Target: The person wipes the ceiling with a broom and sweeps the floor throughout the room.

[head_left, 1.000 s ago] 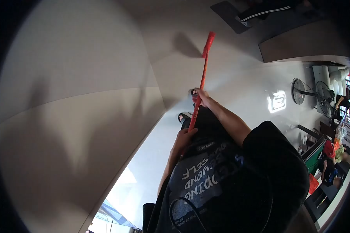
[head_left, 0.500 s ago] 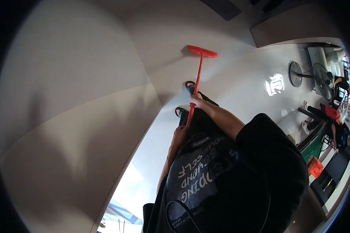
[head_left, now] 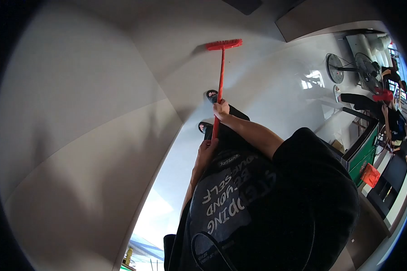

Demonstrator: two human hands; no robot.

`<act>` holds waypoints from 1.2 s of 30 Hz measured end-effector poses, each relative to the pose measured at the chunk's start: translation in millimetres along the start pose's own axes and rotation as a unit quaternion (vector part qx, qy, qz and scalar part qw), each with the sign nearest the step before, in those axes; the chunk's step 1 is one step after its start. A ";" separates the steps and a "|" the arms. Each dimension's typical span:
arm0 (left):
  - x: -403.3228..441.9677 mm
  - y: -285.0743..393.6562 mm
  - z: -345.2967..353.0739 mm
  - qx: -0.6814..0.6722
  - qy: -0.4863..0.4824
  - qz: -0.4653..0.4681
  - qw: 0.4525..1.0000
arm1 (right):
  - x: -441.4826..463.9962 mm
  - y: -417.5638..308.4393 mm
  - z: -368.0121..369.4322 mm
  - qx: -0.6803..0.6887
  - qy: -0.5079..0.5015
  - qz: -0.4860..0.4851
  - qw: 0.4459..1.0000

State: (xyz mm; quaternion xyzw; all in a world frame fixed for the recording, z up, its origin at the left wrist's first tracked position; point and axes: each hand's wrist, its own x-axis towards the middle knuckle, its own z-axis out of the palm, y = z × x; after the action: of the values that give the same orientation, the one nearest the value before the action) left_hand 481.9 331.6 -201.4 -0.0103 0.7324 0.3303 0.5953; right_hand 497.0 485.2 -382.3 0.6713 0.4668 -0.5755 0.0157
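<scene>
A red long-handled broom [head_left: 221, 74] stretches out ahead of me, its bristled head [head_left: 224, 44] at the far end over the pale floor. Whether the bristles touch the floor I cannot tell. My right hand [head_left: 221, 110] is wrapped round the middle part of the handle. Nearer my body, my left hand [head_left: 206, 150] is closed round the handle's end, with some of its fingers hidden. My sandalled feet [head_left: 212, 95] stand just left of the handle.
A pale wall [head_left: 86, 113] runs along the left, beside a bright opening. On the right are a standing fan [head_left: 367, 72], a person [head_left: 364, 100] in dark clothes and a green-sided table [head_left: 364, 158] with an orange bag [head_left: 370, 175]. A brown panel [head_left: 321, 20] stands at top right.
The broom head has swung left and farther from me, and its bristles show more clearly. Both hands keep their grip. The view has shifted slightly, and the person at right has moved a foot.
</scene>
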 end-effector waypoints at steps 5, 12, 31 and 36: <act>-2.1 10.6 -2.5 0.003 -0.026 0.025 0.999 | 1.7 10.6 -6.3 0.030 -0.017 -0.042 0.999; 6.0 16.1 -11.5 0.007 -0.073 -0.002 0.997 | -17.6 -14.2 -21.5 0.104 0.002 0.008 0.995; 10.7 179.5 -13.8 0.019 -0.256 0.095 0.962 | -122.8 -107.1 -126.2 -0.044 0.058 -0.578 0.813; 24.0 171.7 -44.8 -0.007 -0.134 0.131 0.982 | -146.6 -147.9 -139.0 0.267 0.099 -0.363 0.887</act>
State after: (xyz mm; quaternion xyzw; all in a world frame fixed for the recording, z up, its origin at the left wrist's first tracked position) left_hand 366.0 452.7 -138.3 0.1258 0.6389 0.4090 0.6393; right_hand 521.4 556.9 -143.7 0.4871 0.5061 -0.5742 -0.4205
